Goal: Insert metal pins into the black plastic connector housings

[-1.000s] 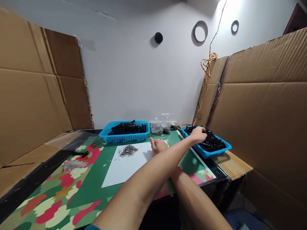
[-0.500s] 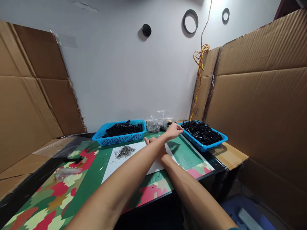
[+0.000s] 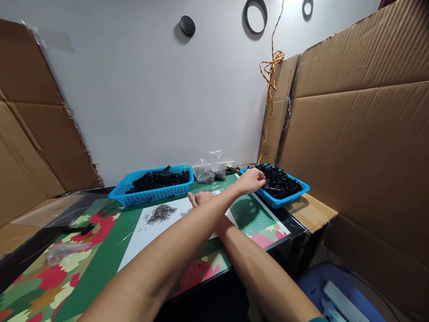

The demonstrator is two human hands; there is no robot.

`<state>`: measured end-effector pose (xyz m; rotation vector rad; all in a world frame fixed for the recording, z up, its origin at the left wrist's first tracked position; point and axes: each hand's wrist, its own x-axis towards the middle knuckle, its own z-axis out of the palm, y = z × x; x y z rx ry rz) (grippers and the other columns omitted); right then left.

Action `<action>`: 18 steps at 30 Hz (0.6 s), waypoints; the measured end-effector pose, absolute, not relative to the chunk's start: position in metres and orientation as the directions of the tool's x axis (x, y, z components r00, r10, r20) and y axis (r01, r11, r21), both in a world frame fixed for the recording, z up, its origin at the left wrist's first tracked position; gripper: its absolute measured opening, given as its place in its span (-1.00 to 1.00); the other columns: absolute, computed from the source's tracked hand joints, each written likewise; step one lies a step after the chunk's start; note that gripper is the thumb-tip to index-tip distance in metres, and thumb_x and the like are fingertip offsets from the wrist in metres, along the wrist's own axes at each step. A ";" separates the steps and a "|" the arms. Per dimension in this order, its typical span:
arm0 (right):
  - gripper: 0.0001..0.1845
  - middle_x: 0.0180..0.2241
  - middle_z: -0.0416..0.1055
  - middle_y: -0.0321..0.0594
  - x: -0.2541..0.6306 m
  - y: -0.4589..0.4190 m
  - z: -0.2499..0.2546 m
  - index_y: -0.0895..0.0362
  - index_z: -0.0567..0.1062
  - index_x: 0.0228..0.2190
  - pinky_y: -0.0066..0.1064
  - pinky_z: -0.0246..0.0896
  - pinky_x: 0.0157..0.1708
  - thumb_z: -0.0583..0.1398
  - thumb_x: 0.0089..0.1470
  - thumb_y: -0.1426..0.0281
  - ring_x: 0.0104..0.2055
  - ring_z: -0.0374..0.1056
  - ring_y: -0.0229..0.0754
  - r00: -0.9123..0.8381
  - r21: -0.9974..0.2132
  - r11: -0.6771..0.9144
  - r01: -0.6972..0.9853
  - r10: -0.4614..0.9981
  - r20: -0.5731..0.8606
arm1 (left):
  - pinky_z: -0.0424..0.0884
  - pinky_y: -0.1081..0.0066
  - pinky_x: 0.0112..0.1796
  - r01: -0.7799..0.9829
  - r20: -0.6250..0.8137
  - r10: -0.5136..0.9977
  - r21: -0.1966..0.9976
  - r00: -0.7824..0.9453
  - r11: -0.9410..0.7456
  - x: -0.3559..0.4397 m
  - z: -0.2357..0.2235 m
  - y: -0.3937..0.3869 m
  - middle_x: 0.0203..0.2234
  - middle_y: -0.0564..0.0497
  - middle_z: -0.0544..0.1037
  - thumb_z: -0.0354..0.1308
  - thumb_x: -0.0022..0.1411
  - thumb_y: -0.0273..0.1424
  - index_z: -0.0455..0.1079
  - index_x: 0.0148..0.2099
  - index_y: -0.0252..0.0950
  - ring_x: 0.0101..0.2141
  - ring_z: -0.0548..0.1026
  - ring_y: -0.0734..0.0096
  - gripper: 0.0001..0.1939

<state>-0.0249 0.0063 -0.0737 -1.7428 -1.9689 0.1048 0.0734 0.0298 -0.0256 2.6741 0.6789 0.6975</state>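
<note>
My forearms cross, the left one on top. My left hand [image 3: 252,180], fingers curled together, is at the near left edge of the right blue basket [image 3: 275,202], which is heaped with black plastic pieces [image 3: 279,182]. What it grips, if anything, is hidden. Over the white sheet [image 3: 134,243], my right hand [image 3: 201,197] is partly covered by the left forearm. Its fingers look closed, and I cannot make out anything in them. Left of it, a pile of small metal parts [image 3: 161,214] lies on the sheet.
Another blue basket [image 3: 150,196] of black pieces stands at the back left. Plastic bags of small metal parts [image 3: 205,174] lean near the wall. Cardboard panels [image 3: 362,134] flank the table. A crumpled clear bag [image 3: 65,251] lies at the left.
The view has shifted, so the table and baskets appear further left. My left hand has moved right, closer over the right basket's edge, its fingers more curled. The right hand stays over the sheet.
</note>
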 end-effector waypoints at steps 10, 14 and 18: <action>-0.36 -0.32 0.64 -0.10 -0.022 0.007 -0.078 0.17 0.66 -0.28 -0.35 0.02 -0.36 -0.05 0.50 0.07 -0.32 0.50 -0.05 -0.164 -0.366 0.270 0.890 0.941 0.297 | 0.43 0.37 -0.12 0.269 0.326 0.351 0.272 0.878 -0.924 0.061 -0.024 0.035 -0.23 -0.09 0.61 0.35 0.23 -0.39 0.66 -0.12 -0.32 -0.16 0.54 0.22 -0.81; -0.37 -0.32 0.63 -0.09 -0.023 0.009 -0.078 0.16 0.66 -0.29 -0.34 0.01 -0.37 -0.06 0.51 0.09 -0.35 0.48 -0.05 -0.169 -0.359 0.271 0.893 0.942 0.292 | 0.41 0.40 -0.16 0.260 0.335 0.338 0.256 0.880 -0.931 0.064 -0.024 0.034 -0.19 -0.10 0.58 0.33 0.29 -0.38 0.65 -0.10 -0.31 -0.17 0.53 0.27 -0.83; -0.37 -0.33 0.62 -0.12 -0.023 0.015 -0.084 0.14 0.64 -0.30 -0.35 0.05 -0.36 -0.07 0.51 0.08 -0.36 0.46 -0.07 -0.177 -0.350 0.285 0.892 0.934 0.310 | 0.39 0.41 -0.22 0.251 0.378 0.352 0.291 0.856 -0.923 0.069 -0.021 0.032 -0.22 -0.08 0.55 0.27 0.36 -0.41 0.65 -0.10 -0.30 -0.25 0.50 0.33 -0.85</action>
